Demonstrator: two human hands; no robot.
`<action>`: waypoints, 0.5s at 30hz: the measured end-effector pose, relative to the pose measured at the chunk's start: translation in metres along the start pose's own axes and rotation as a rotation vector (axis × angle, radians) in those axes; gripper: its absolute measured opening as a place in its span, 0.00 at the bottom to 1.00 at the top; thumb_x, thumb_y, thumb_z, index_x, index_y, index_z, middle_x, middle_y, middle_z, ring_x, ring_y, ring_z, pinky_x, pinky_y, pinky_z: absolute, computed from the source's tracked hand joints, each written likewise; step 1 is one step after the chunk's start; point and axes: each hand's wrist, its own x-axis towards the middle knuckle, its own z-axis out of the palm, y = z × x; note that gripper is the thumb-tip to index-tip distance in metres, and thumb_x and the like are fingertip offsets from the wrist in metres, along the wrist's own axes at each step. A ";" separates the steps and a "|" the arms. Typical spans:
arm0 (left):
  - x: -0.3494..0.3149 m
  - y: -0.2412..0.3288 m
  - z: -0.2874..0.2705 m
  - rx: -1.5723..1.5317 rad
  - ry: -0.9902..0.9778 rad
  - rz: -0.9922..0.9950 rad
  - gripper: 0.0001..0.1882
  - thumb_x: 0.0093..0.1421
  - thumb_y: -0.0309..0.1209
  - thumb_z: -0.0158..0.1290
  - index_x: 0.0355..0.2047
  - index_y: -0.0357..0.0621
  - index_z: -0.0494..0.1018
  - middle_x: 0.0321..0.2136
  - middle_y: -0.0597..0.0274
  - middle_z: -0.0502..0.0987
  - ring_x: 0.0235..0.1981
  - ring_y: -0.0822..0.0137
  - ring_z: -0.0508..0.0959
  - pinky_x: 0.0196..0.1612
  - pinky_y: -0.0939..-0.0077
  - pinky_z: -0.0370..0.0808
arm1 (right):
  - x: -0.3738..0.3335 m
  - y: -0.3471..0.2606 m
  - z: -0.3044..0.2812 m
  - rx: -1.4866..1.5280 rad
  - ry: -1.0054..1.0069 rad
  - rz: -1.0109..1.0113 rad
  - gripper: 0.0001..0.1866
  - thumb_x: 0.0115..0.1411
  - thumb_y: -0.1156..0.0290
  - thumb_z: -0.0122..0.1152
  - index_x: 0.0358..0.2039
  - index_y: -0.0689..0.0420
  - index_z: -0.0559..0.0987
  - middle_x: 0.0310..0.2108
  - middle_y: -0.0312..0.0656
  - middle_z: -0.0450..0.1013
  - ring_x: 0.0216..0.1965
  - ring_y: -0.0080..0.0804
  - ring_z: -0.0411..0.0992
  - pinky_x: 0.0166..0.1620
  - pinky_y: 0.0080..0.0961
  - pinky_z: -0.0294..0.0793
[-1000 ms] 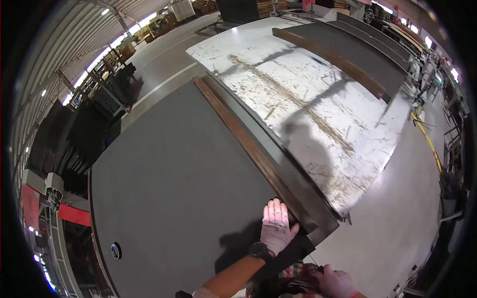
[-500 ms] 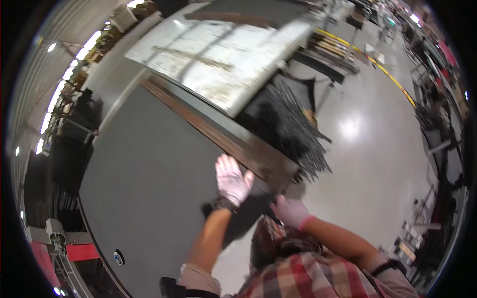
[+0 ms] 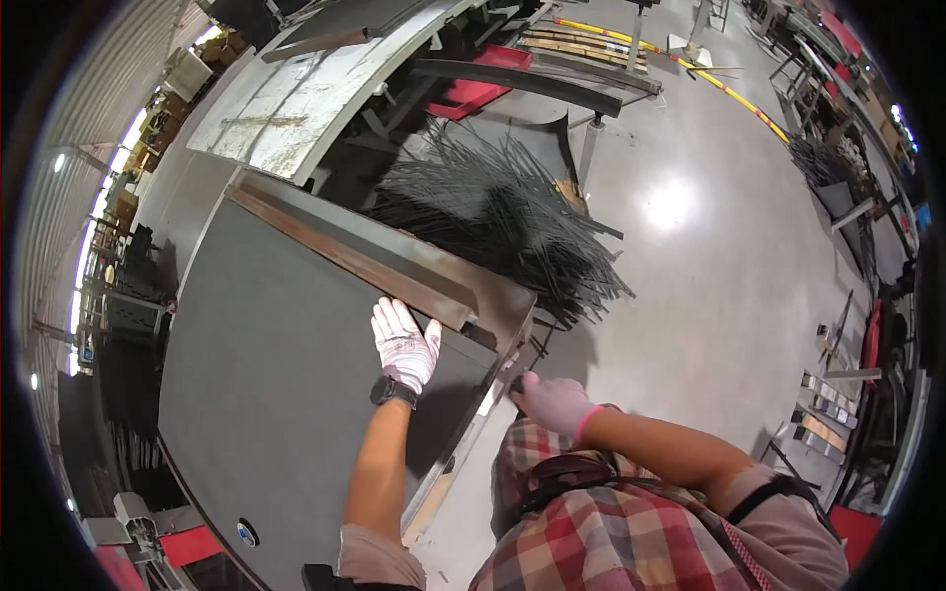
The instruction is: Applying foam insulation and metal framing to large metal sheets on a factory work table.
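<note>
A dark grey sheet (image 3: 286,325) covers the table in front of me. A long brown metal bar (image 3: 345,251) lies across its far part. My left hand (image 3: 406,345), in a white glove, rests flat on the sheet with fingers stretched out, the fingertips at the bar's near edge. My right hand (image 3: 554,402), gloved too, is closed beside the table's right corner. Something small and dark shows at its fingertips, too hidden to name. Past the bar runs a brown metal trough (image 3: 493,295) along the table's edge.
A heap of thin black strips (image 3: 503,217) lies beyond the trough. Farther off are a worn white table (image 3: 266,123), a red tray (image 3: 483,84) and a yellow floor line (image 3: 729,94). A round blue-and-white sticker (image 3: 247,533) is at the sheet's near left.
My view has shifted, so the table appears farther left and more of the black strips shows. My left hand remains flat by the bar; my right hand remains closed near the corner.
</note>
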 end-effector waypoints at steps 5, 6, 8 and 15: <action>0.006 0.003 0.006 0.008 0.000 0.031 0.43 0.61 0.54 0.38 0.61 0.25 0.49 0.63 0.32 0.47 0.65 0.39 0.46 0.66 0.52 0.41 | 0.038 0.003 0.015 0.005 0.173 -0.067 0.20 0.64 0.54 0.41 0.39 0.61 0.68 0.30 0.55 0.75 0.35 0.54 0.75 0.38 0.48 0.72; 0.004 0.002 0.007 0.013 0.005 0.036 0.43 0.61 0.54 0.38 0.61 0.25 0.49 0.63 0.32 0.47 0.65 0.39 0.46 0.66 0.52 0.41 | 0.031 0.012 0.018 0.051 0.204 -0.095 0.18 0.63 0.57 0.43 0.39 0.61 0.68 0.28 0.56 0.75 0.32 0.55 0.75 0.36 0.49 0.72; 0.005 -0.006 0.004 0.023 -0.054 -0.002 0.43 0.61 0.55 0.37 0.61 0.25 0.49 0.63 0.33 0.46 0.65 0.40 0.45 0.66 0.52 0.41 | -0.011 0.025 0.018 0.043 0.150 -0.067 0.19 0.63 0.55 0.44 0.38 0.60 0.67 0.28 0.56 0.75 0.32 0.55 0.75 0.38 0.48 0.72; 0.033 0.001 -0.094 -0.189 0.280 0.140 0.35 0.56 0.44 0.51 0.55 0.30 0.58 0.56 0.39 0.61 0.55 0.43 0.63 0.57 0.54 0.61 | -0.087 0.013 -0.018 0.054 -0.030 -0.071 0.27 0.61 0.47 0.45 0.38 0.63 0.70 0.32 0.54 0.75 0.34 0.52 0.75 0.40 0.45 0.72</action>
